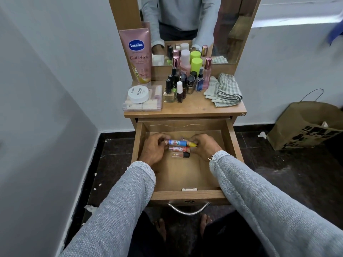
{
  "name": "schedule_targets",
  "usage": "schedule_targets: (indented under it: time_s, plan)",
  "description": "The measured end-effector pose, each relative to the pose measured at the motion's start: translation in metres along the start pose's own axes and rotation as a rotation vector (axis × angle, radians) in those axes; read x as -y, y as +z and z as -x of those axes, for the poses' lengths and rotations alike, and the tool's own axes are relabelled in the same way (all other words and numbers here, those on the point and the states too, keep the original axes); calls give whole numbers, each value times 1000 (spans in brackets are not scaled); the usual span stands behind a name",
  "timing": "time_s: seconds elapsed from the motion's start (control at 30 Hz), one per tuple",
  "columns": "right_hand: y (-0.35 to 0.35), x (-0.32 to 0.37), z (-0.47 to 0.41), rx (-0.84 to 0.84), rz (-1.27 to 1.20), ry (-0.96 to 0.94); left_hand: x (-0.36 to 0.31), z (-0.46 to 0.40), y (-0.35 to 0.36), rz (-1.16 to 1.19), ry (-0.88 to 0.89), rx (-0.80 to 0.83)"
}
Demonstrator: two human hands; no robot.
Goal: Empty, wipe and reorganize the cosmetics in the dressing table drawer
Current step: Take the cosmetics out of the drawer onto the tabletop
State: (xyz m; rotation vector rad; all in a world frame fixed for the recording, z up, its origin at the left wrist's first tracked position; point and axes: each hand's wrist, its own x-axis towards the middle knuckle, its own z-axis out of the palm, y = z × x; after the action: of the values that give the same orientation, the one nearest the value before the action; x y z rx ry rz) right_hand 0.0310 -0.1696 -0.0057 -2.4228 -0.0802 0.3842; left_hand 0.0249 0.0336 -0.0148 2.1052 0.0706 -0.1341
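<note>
Sleeves: two grey knit sleeves (118, 201) come in from 6 o'clock, one on each side, and reach into the open drawer.
Drawer: the wooden drawer (186, 194) stands pulled out of the dressing table, its metal handle (188, 210) at the near edge.
Left hand: the left hand (154, 148) lies at 9 o'clock in the drawer, fingers curled, pinching the left ends of the tubes.
Right hand: the right hand (203, 146) lies at 3 o'clock in the drawer, fingers curled round the right ends of the same tubes.
Tubes: a blue tube (177, 142) with a yellow tip and a pink tube (178, 149) lie side by side, touching, held between both hands near the drawer's far part.
Small bottle: a small bottle with a black cap (181, 155) lies on the drawer floor just on the near side of the pink tube; whether a finger touches it I cannot tell.
Tabletop: at 12 o'clock the tabletop (185, 109) bears a cluster of nail polish bottles (179, 89).
Left of the cluster: a white round jar (138, 94) sits on a clear box (142, 106), with a pink lotion tube (138, 56) upright behind.
Right of the cluster: a folded checked cloth (225, 89) lies at 1 o'clock.
Floor: a brown paper bag (304, 125) stands at 3 o'clock, well apart from the table.
</note>
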Motion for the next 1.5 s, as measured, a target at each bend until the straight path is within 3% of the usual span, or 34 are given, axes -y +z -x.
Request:
schedule_targets:
  time_s: [0.2, 0.3, 0.53, 0.67, 1.13, 1.5]
  plan:
    - [-1, -2, 2, -34, -162, 40, -6, 5, 0, 48, 11, 8]
    - [-7, -3, 7, -132, -202, 29, -8, 6, -2, 79, 23, -26]
    - [-50, 12, 24, -470, 65, -394, -23, 10, -8, 203, 100, -60]
    - [-80, 26, 7, -607, 139, -410, -23, 12, -8, 202, 99, -73]
    - [-106, 45, -51, -542, 339, -275, -20, 12, -7, 146, 123, -72]
    - [-88, 26, -32, -606, 200, -313, -18, 9, -4, 156, 99, -49]
